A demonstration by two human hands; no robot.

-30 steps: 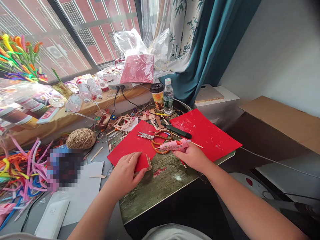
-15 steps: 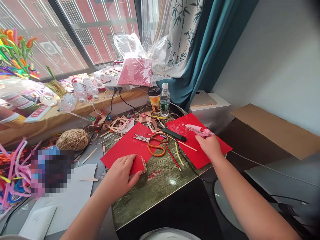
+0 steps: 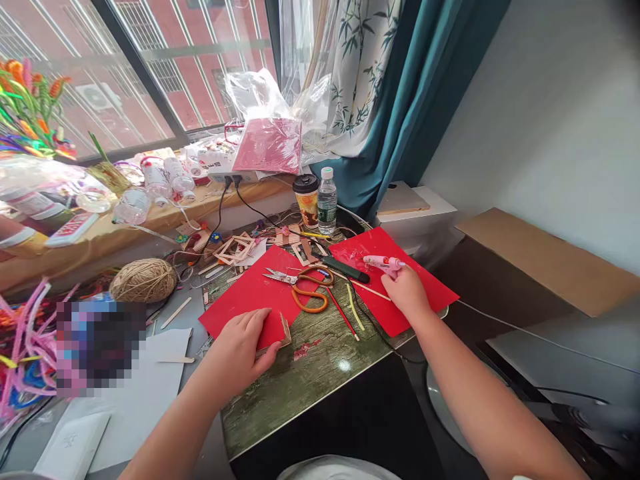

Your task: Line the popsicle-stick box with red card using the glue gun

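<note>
Hands are working well apart. Left hand (image 3: 245,348) is holding a small wooden frame (image 3: 285,329) between thumb and fingers, at the near edge of the left red sheet (image 3: 263,283); palm is hiding much of it. Right hand (image 3: 409,292) is wrapping around a pink glue gun (image 3: 384,263), nozzle pointing left over the right red sheet (image 3: 387,315); can't tell whether the tip is touching paper. Scissors (image 3: 291,278), dark cutter (image 3: 345,268) and red pencil (image 3: 345,315) are lying between the two hands on the green table (image 3: 285,403).

Step looks like gluing: one hand is steadying the frame, the other is minding the gun away from it. Applying glue here would be calling for bringing the nozzle across to the frame, clearing scissors and cutter, with left fingers staying off the hot tip.
</note>
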